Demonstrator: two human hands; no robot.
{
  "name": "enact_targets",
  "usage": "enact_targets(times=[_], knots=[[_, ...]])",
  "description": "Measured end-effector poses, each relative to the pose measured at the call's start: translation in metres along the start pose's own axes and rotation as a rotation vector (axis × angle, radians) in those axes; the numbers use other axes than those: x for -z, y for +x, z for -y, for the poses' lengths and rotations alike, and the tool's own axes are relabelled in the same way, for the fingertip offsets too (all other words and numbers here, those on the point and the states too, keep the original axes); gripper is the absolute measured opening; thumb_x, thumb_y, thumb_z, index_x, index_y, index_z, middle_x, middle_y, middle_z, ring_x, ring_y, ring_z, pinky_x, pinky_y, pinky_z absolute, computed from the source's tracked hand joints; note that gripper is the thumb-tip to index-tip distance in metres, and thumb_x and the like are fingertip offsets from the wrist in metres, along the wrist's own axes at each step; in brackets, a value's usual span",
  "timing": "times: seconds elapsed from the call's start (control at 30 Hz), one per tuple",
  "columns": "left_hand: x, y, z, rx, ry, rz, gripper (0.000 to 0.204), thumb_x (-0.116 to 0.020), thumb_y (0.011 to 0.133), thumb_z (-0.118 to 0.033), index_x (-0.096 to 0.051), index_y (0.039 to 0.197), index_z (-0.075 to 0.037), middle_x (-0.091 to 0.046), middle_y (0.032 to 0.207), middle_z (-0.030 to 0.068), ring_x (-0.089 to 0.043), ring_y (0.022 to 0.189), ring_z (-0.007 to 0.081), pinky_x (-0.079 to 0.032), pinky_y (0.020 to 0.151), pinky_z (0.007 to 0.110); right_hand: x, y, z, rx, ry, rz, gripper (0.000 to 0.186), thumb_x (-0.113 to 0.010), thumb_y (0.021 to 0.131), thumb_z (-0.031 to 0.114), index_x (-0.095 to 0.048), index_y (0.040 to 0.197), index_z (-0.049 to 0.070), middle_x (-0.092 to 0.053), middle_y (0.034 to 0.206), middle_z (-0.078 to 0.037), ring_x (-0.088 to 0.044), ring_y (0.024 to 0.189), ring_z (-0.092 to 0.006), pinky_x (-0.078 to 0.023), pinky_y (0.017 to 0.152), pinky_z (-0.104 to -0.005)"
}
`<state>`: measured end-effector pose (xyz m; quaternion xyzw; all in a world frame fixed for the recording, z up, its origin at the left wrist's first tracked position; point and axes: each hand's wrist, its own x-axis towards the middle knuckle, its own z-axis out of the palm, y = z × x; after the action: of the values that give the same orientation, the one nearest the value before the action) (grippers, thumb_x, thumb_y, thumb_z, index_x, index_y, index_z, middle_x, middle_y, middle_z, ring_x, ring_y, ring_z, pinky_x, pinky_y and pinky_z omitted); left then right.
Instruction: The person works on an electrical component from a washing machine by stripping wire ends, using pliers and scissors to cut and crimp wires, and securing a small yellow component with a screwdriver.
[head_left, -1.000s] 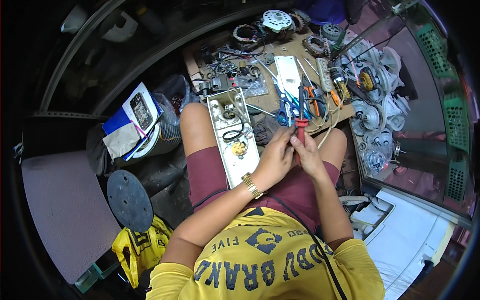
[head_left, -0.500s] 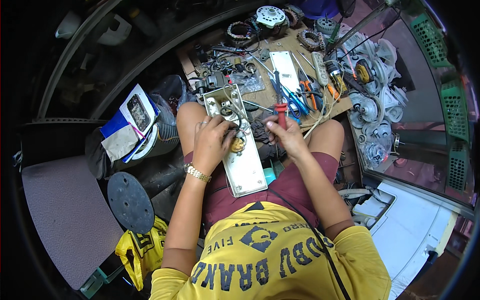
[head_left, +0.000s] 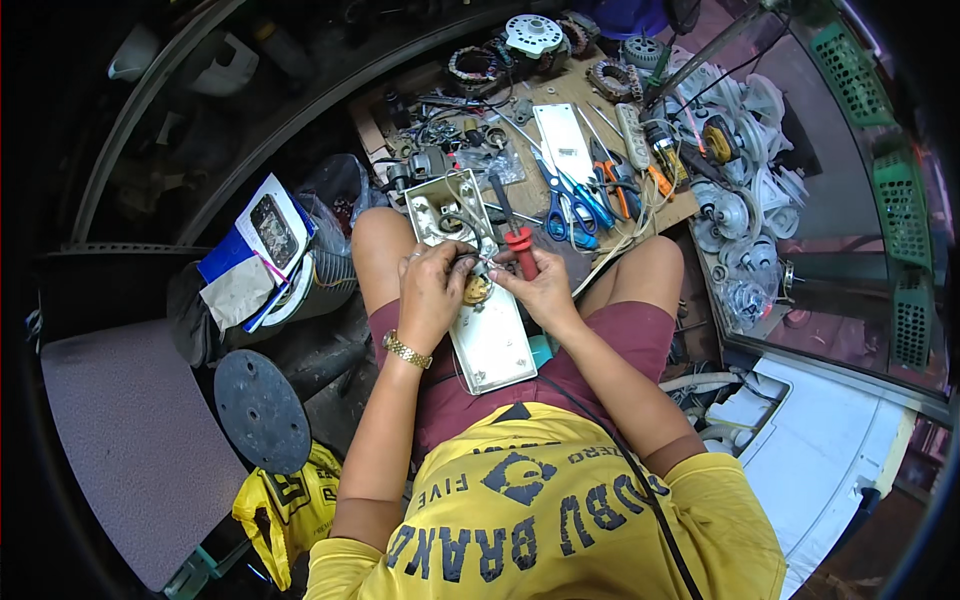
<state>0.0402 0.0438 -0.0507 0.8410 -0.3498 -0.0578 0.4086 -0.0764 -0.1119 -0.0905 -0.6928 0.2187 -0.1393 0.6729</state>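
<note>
Left grip [head_left: 432,285] has its fingers bent inward over the oblong off-white open housing [head_left: 495,350], thumb and fingertips drawn nearly together at the wiring; whether they pinch a wire cannot be told. Right grip [head_left: 543,290] is closed around the red handle of a soldering-iron-like tool with a long dark shaft [head_left: 521,255], its thumb and forefinger reaching toward the left fingertips. The tool's shaft points away from the body, beyond the right grip.

Half a second ago the right grip and the tool were off to the right, apart from the left grip; now the two meet over the housing, close together. A second ago both were joined around the tool, right of the housing, whereas now the left grip is at the wiring.

The housing lies across the lap beneath both grips, its bare near end toward the body. Just below the left fingertips sits a round yellowish part [head_left: 477,290] inside it. Below the left grip, a gold-coloured link watch [head_left: 408,348] circles the wrist.

Beyond the right grip, on the wooden worktop [head_left: 563,92], lie blue-handled scissors [head_left: 568,212], orange-and-black pliers [head_left: 608,175] and a white rectangular panel [head_left: 563,145].
</note>
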Motion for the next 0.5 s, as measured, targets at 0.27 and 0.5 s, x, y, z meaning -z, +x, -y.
enact_targets(times=[0.27, 0.5], knots=[[0.013, 0.005, -0.018, -0.189, 0.276, -0.078, 0.017, -0.078, 0.084, -0.01, -0.078, 0.1, -0.014, -0.066, 0.099, 0.0075, -0.064, 0.089, 0.0293, -0.047, 0.077, 0.045, -0.004, 0.002, 0.009, -0.012, 0.036, -0.06, 0.012, -0.08, 0.091, 0.005, -0.072, 0.097, 0.0, -0.07, 0.085, 0.0, -0.06, 0.079, -0.0062, -0.052, 0.074, -0.0277], [0.004, 0.011, -0.017, -0.102, 0.05, 0.027, 0.012, -0.076, 0.087, -0.009, -0.074, 0.099, -0.009, -0.068, 0.091, 0.011, -0.07, 0.077, 0.0342, -0.055, 0.066, 0.044, 0.001, 0.004, 0.012, 0.0, 0.047, -0.047, 0.011, -0.079, 0.092, 0.004, -0.071, 0.098, -0.001, -0.07, 0.088, -0.001, -0.061, 0.081, -0.0071, -0.053, 0.076, -0.028]])
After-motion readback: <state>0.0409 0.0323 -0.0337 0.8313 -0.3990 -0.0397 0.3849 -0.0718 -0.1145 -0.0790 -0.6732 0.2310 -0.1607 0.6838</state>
